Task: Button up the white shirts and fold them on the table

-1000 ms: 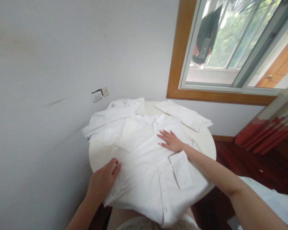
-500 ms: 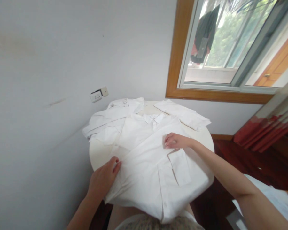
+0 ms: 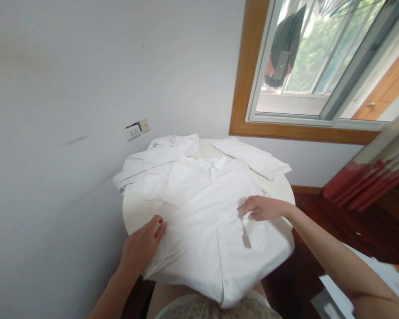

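Note:
A white button shirt (image 3: 195, 239) lies partly folded on a round white table (image 3: 136, 217), its collar (image 3: 214, 165) at the far side and its button strip hanging toward me over the near edge. My left hand (image 3: 142, 246) is closed at the shirt's left edge, thumb against fingers, with the cloth pinched there. Over the right part of the shirt, my right hand (image 3: 262, 208) is closed on a loose flap of the cloth, lifting its corner so that a shadow falls under it. Whether the flap is a cuff or another part, I cannot tell.
More white clothes (image 3: 146, 168) lie heaped at the table's back left. A folded white garment (image 3: 254, 157) rests at the back right. A wall with a socket (image 3: 133, 131) borders the left and back, under a wood-framed window (image 3: 305, 128). A red and beige curtain (image 3: 358, 181) hangs at right.
My right hand has moved right and a little toward me, from the flat cloth to the flap, and has taken hold of it. My left hand stays nearly where it was.

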### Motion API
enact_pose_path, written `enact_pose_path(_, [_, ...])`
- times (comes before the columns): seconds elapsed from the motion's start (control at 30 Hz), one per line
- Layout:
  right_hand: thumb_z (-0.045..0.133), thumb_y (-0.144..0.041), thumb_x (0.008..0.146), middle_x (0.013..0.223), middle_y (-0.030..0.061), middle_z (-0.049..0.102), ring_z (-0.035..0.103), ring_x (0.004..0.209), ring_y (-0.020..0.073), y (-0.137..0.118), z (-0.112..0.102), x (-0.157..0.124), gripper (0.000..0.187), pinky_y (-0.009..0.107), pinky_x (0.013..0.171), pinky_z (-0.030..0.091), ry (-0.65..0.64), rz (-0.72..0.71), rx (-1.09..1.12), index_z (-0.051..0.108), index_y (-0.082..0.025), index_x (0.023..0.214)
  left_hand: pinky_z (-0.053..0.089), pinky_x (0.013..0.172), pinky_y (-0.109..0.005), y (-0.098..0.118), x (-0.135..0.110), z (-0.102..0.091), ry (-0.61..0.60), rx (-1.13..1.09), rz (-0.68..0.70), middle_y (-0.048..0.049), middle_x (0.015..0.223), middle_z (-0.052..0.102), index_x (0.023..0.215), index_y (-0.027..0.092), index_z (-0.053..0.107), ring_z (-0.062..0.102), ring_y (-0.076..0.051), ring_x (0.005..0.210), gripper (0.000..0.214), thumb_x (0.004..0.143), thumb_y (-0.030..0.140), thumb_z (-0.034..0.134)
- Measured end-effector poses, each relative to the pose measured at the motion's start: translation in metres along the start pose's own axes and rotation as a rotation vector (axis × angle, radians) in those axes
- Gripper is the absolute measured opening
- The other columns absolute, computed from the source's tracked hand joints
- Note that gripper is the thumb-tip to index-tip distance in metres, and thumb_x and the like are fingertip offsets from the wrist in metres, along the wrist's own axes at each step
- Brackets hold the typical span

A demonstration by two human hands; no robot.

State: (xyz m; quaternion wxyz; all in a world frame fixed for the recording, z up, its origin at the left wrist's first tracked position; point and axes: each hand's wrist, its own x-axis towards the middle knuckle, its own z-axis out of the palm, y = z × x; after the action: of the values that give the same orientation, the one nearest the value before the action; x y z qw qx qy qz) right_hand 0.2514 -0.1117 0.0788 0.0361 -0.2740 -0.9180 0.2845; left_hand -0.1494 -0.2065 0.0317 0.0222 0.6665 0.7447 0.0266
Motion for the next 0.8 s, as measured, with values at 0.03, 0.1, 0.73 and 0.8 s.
enact_pose_path(0.03, [0.054,-0.008,0.073,0.090,0.0048,0.069,0.060,0.090,0.0184,0.001,-0.001,-0.004,0.031,0.029,0.083,0.045,-0.010,0.008,0.029,0.073,-0.018,0.095,0.041,0.064,-0.028,0.000,0.000,0.000,0.001,-0.001,0.002,-0.0045,0.086,0.069,0.104,0.024,0.049,0.067,-0.021,0.081,0.032,0.095,0.044,0.026])
enact_pose_path(0.1, [0.050,-0.006,0.071,0.087,0.0041,0.070,0.062,0.087,0.0177,0.004,-0.003,-0.014,0.032,0.028,0.082,0.046,-0.036,0.068,0.059,0.074,-0.018,0.089,0.041,0.064,-0.027,-0.001,0.000,0.001,0.002,0.000,0.006,-0.0045,0.087,0.069,0.104,0.024,0.049,0.067,-0.021,0.082,0.032,0.095,0.044,0.027])
enact_pose_path(0.73, [0.042,-0.007,0.073,0.083,0.0009,0.072,0.064,0.077,0.0155,0.002,-0.016,-0.014,0.036,0.026,0.074,0.046,0.208,0.335,-0.131,0.072,-0.021,0.087,0.041,0.065,-0.027,0.000,0.000,0.001,0.021,-0.002,0.003,-0.0045,0.084,0.069,0.104,0.023,0.050,0.067,-0.021,0.081,0.033,0.095,0.043,0.026])
enact_pose_path(0.8, [0.042,-0.009,0.077,0.095,0.0043,0.072,0.064,0.088,0.0172,-0.002,-0.008,0.011,0.035,0.028,0.082,0.046,0.313,0.263,-0.205,0.072,-0.019,0.093,0.041,0.065,-0.028,0.000,-0.001,0.001,0.025,-0.014,0.007,-0.0049,0.085,0.069,0.104,0.023,0.051,0.067,-0.021,0.082,0.034,0.095,0.043,0.026])
